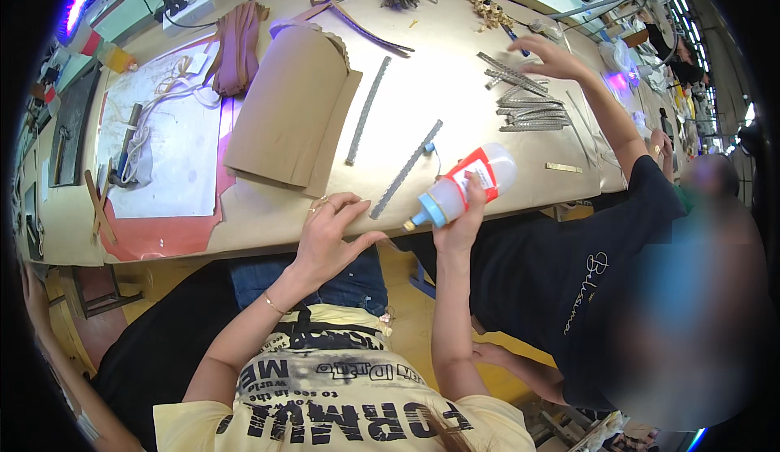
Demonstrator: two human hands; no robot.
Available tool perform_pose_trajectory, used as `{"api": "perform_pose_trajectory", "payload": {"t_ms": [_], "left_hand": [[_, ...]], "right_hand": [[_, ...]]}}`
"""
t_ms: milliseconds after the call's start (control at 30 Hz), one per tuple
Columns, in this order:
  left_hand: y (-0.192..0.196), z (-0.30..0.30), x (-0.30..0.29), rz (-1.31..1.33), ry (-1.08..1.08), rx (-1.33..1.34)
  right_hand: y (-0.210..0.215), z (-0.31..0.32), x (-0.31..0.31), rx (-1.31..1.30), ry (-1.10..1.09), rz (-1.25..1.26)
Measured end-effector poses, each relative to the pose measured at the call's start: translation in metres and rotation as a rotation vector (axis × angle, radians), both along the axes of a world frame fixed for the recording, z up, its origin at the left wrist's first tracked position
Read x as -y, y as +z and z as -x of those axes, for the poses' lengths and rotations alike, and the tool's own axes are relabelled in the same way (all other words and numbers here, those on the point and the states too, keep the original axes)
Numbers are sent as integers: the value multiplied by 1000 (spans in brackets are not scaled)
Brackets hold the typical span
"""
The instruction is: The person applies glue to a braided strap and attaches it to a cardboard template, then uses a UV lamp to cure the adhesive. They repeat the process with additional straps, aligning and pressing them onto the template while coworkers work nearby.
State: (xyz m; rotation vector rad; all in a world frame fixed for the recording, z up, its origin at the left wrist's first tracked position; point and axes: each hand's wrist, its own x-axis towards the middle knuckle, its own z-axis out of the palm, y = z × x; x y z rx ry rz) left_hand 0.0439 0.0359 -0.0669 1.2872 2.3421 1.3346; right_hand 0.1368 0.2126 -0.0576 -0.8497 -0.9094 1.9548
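Your right hand [461, 224] grasps the squeeze bottle [455, 193] right of centre, its nozzle [412, 223] tipped down, so squeezing too hard could drip on the table [528, 188] near the centre's braided strip [407, 169], your left hand [329, 236] seemingly empty, fingers parted.

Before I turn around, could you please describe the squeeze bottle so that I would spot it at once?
Start at the long tan table and follow its near edge to the wearer's right hand. That hand holds a translucent squeeze bottle with a red-and-white label, its nozzle toward the picture's lower left. Its rounded body and light-blue cap set it apart from the slim grey strip beside it.
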Motion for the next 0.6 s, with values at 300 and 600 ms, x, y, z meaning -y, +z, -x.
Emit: {"api": "perform_pose_trajectory", "payload": {"t_ms": [300,600], "left_hand": [[9,8,-70,59,-32,-93],[10,5,-96,317,10,-107]], "right_hand": [[7,-34,-14,-131,-92,200],[6,-58,-23,-145,-35,266]]}}
